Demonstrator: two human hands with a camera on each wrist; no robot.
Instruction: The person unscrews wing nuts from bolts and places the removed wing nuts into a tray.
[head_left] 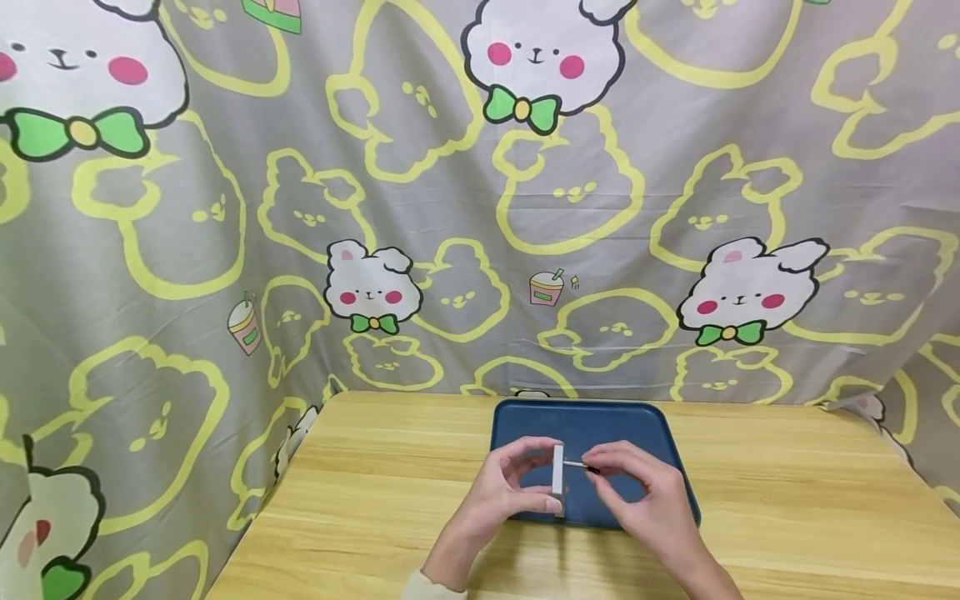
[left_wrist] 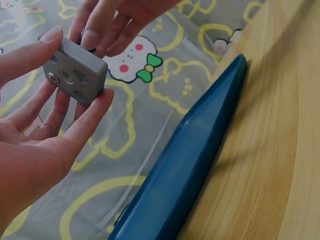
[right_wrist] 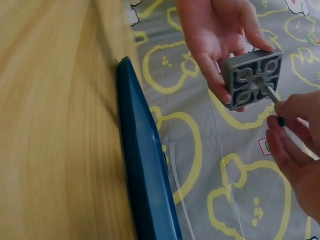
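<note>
My left hand (head_left: 495,490) holds a grey square block (head_left: 557,469) by its edges, between thumb and fingertips, above the tray. The block stands on edge; the right wrist view shows its ribbed face with round sockets, and the left wrist view its flatter face with several holes. With thumb and fingers, my right hand (head_left: 660,493) pinches a thin silver bolt (right_wrist: 271,93) with a threaded shaft and a black end at the fingers. The bolt's tip meets the ribbed face at a corner socket. How deep it sits I cannot tell.
Under the hands lies a blue tray (head_left: 622,423) with a raised rim, on a light wooden table (head_left: 375,475). A grey curtain (head_left: 450,208) printed with cartoon animals hangs behind the table and along its left side.
</note>
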